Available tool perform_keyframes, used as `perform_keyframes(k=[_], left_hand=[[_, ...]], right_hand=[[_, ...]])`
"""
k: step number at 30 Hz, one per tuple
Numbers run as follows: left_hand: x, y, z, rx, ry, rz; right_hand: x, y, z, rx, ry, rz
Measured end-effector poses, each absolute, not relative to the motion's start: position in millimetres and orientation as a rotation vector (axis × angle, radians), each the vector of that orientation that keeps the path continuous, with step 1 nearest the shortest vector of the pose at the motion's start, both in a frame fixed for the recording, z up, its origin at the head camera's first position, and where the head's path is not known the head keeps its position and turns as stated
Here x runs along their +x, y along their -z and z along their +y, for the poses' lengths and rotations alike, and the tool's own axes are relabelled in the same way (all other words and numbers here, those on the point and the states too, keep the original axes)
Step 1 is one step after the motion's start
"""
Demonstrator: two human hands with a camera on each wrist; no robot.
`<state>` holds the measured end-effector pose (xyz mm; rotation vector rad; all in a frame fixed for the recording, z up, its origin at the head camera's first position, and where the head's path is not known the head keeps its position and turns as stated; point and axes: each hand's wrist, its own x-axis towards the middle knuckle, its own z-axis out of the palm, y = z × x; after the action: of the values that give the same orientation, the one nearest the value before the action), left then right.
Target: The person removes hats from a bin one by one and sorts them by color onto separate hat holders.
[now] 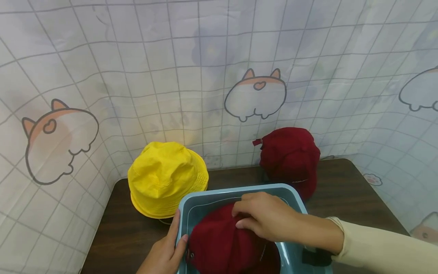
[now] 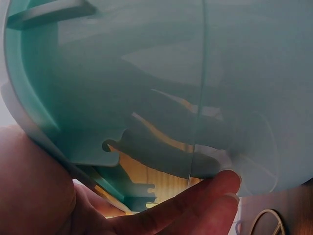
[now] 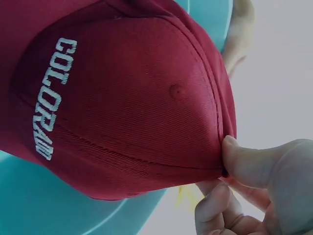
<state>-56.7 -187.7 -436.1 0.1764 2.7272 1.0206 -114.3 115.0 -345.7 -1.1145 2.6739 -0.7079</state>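
A blue plastic basin (image 1: 236, 189) stands at the near middle of the table. My left hand (image 1: 163, 252) grips its left side, thumb over the rim and fingers along the outer wall (image 2: 146, 73). Inside the basin is a dark red baseball cap (image 1: 219, 243), with pale embroidered letters on its front (image 3: 49, 98). My right hand (image 1: 263, 215) reaches in from the right and pinches the top of the cap's crown between thumb and fingers. In the right wrist view the pinched cloth is drawn to a point.
A yellow bucket hat (image 1: 164, 171) sits behind the basin on the left. Another dark red cap (image 1: 289, 160) stands at the back right, against the gridded wall cloth (image 1: 212, 95). The dark wooden table (image 1: 345, 198) shows around the basin.
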Motion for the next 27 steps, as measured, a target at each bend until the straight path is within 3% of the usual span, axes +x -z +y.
perform_keyframes(k=[27], left_hand=[[-59.0, 438.9, -189.0, 0.156, -1.023, 2.695]], right_hand=[[-109.4, 294.3, 143.6, -1.194, 0.992, 2.908]])
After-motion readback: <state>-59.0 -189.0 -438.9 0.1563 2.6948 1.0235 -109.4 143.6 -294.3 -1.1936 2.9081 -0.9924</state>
